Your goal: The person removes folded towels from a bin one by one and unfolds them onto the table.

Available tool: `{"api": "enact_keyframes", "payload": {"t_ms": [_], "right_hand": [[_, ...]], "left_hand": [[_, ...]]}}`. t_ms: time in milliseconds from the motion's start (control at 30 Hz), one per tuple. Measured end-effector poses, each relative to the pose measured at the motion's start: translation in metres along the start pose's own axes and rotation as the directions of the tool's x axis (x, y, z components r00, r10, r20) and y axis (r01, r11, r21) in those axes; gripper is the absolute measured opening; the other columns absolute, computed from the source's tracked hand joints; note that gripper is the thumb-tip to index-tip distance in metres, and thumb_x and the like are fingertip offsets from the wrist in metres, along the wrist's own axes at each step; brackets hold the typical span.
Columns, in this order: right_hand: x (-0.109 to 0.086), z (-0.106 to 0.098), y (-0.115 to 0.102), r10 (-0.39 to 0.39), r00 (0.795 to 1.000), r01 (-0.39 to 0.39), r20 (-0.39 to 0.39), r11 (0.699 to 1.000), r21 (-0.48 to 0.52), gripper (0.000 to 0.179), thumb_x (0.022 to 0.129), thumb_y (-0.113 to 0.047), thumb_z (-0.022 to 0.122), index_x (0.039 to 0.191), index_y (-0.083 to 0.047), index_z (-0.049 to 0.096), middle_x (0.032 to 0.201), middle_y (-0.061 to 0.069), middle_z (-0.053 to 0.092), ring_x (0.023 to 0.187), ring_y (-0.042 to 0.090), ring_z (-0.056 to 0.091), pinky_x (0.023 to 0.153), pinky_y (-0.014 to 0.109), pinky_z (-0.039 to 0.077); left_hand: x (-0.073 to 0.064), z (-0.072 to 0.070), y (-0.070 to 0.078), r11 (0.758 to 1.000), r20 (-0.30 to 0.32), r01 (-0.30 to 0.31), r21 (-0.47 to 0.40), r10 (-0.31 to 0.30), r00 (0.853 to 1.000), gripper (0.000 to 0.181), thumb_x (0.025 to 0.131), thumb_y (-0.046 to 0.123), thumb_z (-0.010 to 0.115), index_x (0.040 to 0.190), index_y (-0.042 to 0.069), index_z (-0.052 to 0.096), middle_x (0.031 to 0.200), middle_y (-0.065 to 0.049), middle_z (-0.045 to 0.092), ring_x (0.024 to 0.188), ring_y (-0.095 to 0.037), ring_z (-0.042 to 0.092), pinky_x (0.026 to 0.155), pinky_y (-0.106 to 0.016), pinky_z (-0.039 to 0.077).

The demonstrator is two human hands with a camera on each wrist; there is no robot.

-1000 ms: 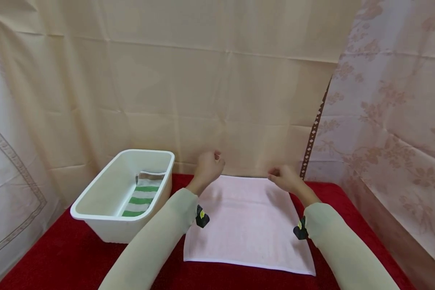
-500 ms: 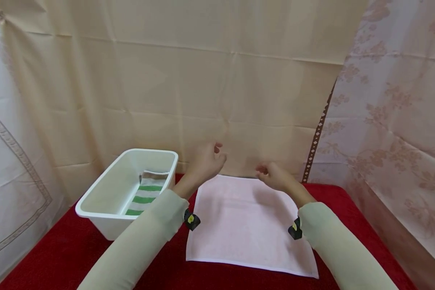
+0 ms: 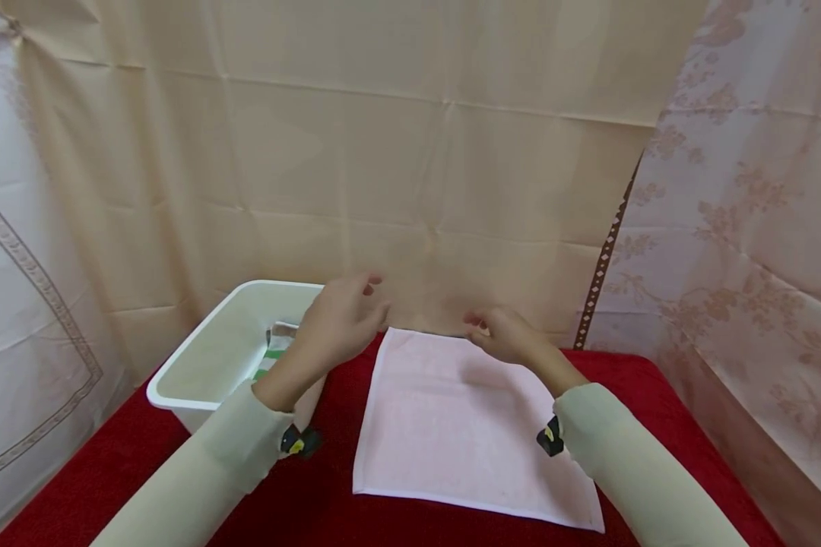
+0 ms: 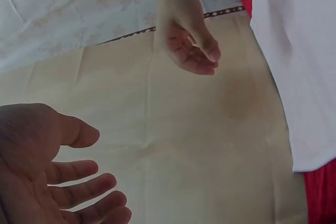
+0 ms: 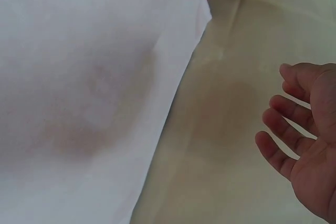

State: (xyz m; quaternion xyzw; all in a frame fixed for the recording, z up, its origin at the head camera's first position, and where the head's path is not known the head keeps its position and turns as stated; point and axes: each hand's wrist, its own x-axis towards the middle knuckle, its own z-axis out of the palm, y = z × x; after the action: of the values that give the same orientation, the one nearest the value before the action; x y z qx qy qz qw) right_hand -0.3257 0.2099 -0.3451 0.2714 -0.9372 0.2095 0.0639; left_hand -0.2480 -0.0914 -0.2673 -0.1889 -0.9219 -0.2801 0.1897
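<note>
A pale pink towel with a white hem [image 3: 445, 425] lies spread flat on the red-covered table. My left hand [image 3: 338, 323] is raised between the towel's far left corner and the white tub [image 3: 205, 372], overlapping the tub's right rim in the head view. In the left wrist view its fingers [image 4: 84, 190] are loosely bent and hold nothing. Over the towel's far edge hovers my right hand [image 3: 506, 334], its relaxed fingers [image 5: 286, 108] empty in the right wrist view. Inside the tub, a green-and-white striped cloth [image 3: 274, 355] is partly hidden behind my left hand and forearm.
The red table cover [image 3: 335, 494] shows around the towel. A beige curtain [image 3: 410, 167] hangs right behind the table's far edge. Floral pale drapes [image 3: 759, 228] close in the right side, and a white drape [image 3: 20, 319] hangs at the left.
My left hand has moved left, away from the towel's far edge toward the tub, and its fingers have spread. My right hand has shifted a little left. The towel stays flat.
</note>
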Motion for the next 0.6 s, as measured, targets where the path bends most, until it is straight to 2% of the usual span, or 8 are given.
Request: {"api": "enact_keyframes", "payload": {"t_ms": [100,200,300,400,600], "right_hand": [[0.003,0.001,-0.009,-0.034,0.999,0.034,0.007,0.999,-0.009,0.028,0.097,-0.016,0.069,0.12,-0.001,0.071,0.114,0.013,0.072,0.103,0.03,0.067,0.092,0.049,0.056],[0.006,0.003,-0.017,-0.058,0.998,0.059,0.02,0.998,-0.006,0.03,0.097,-0.017,0.07,0.122,-0.001,0.07,0.117,0.014,0.072,0.105,0.031,0.068,0.094,0.048,0.056],[0.01,0.006,-0.024,-0.081,0.996,0.081,0.027,0.997,-0.015,0.03,0.097,-0.019,0.071,0.123,-0.003,0.07,0.118,0.012,0.071,0.105,0.028,0.068,0.094,0.046,0.056],[0.013,0.009,-0.033,-0.136,0.991,0.137,0.019,0.989,-0.049,0.03,0.096,-0.019,0.071,0.122,-0.003,0.069,0.117,0.011,0.071,0.104,0.027,0.067,0.094,0.046,0.056],[0.021,0.018,-0.047,-0.259,0.966,0.256,-0.011,0.96,-0.11,0.027,0.095,-0.018,0.072,0.118,-0.004,0.069,0.113,0.007,0.072,0.105,0.027,0.068,0.095,0.044,0.054]], "left_hand": [[-0.01,-0.011,-0.009,0.999,-0.01,-0.014,0.035,0.014,1.0,0.042,0.097,0.026,0.067,0.133,0.003,0.062,0.119,-0.016,0.069,0.111,-0.033,0.063,0.091,-0.05,0.054],[-0.019,-0.021,-0.021,0.998,-0.015,0.005,0.056,-0.004,1.0,0.042,0.098,0.026,0.065,0.133,0.002,0.061,0.12,-0.017,0.067,0.113,-0.034,0.062,0.092,-0.053,0.052],[-0.028,-0.031,-0.034,0.997,-0.018,0.036,0.063,-0.035,0.999,0.042,0.098,0.028,0.064,0.133,0.004,0.06,0.121,-0.017,0.067,0.112,-0.036,0.061,0.09,-0.055,0.052],[-0.038,-0.042,-0.047,0.995,-0.018,0.079,0.067,-0.078,0.997,0.043,0.099,0.029,0.063,0.134,0.004,0.06,0.122,-0.02,0.066,0.11,-0.037,0.062,0.089,-0.056,0.052],[-0.055,-0.062,-0.077,0.986,-0.007,0.144,0.085,-0.144,0.989,0.048,0.101,0.031,0.061,0.138,0.001,0.056,0.124,-0.024,0.064,0.107,-0.042,0.062,0.089,-0.06,0.051]]}}
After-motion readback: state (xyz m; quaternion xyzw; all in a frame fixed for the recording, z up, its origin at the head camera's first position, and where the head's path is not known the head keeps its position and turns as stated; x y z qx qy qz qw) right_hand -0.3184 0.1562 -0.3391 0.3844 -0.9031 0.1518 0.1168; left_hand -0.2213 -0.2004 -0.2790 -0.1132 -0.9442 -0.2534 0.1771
